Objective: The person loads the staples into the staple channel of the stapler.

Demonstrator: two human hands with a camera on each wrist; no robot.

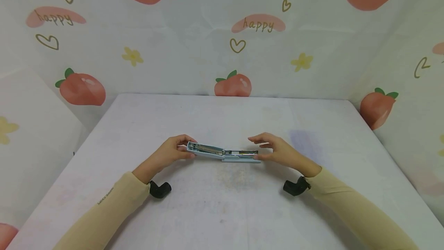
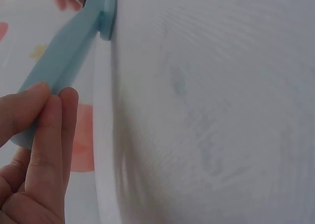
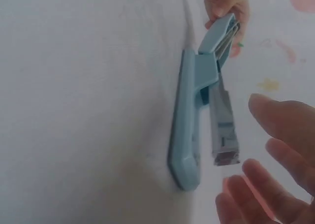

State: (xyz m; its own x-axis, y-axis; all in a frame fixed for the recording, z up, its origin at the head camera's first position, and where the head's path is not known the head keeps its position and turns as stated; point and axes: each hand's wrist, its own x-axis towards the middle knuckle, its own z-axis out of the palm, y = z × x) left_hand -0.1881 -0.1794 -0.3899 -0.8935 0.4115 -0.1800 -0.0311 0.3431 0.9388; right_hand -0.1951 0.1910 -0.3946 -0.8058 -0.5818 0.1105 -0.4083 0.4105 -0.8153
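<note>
A light blue stapler [image 1: 241,160] lies opened out on the table, its top cover [image 2: 66,49] swung back to the left and tilted up. My left hand [image 1: 170,151] pinches the free end of that cover between thumb and fingers. The metal staple magazine [image 3: 224,128] stands raised at a slant over the base [image 3: 184,125], with a gap between them in the right wrist view. Beside its right end is my right hand [image 1: 277,151], fingers spread and holding nothing. The thumb comes close to the magazine's tip in the head view.
A white cloth [image 1: 222,211] with faint stains covers the table. Black wrist cameras [image 1: 160,189] sit at both cuffs, low over the cloth. Behind the table's far edge hangs a white curtain [image 1: 187,30] printed with peaches, flowers and hearts.
</note>
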